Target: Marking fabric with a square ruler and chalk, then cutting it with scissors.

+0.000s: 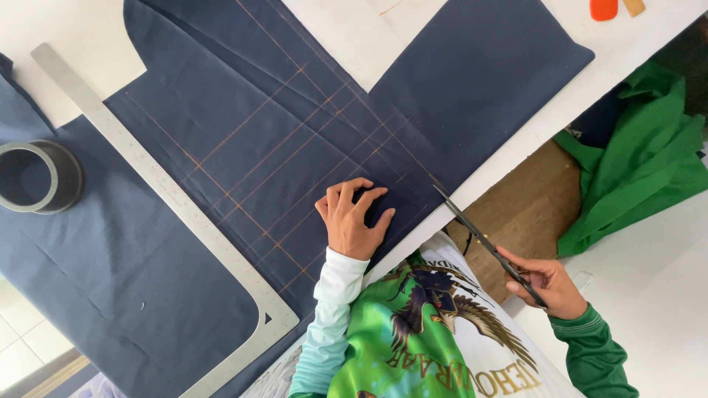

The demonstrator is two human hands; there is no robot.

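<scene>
Scissors (483,243) sit in my right hand (549,286), fingers closed through the handles, the blades angled up and away from that hand toward the table edge (516,151). I cannot tell for certain whether the blades are parted; they read as a single dark line, so I log them as near closed, tip just at the hem of the navy fabric (243,147) where it meets the edge. My left hand (352,220) lies flat on the cloth, fingers spread and holding nothing, pressing the fabric down just beyond the scissor tip, on the far side from my right hand. Orange chalk lines (295,140) run in a grid beyond the left hand's fingertips and under its palm. A long metal L-square ruler (169,199) lies well out past my left hand, across the cloth, and further out still is a grey roll of tape (37,177), resting on the fabric. Green cloth (634,169) hangs off to the outer side of my right hand, below the table. An orange piece and a tan piece (616,7) lie far ahead of it on the white surface. Judgement: the step in hand is the start of a cut, blade entering at the cloth edge. I judge the next move needs the blades aligned with one chalk line, with the left hand keeping the cloth taut and clear of the blade path.
</scene>
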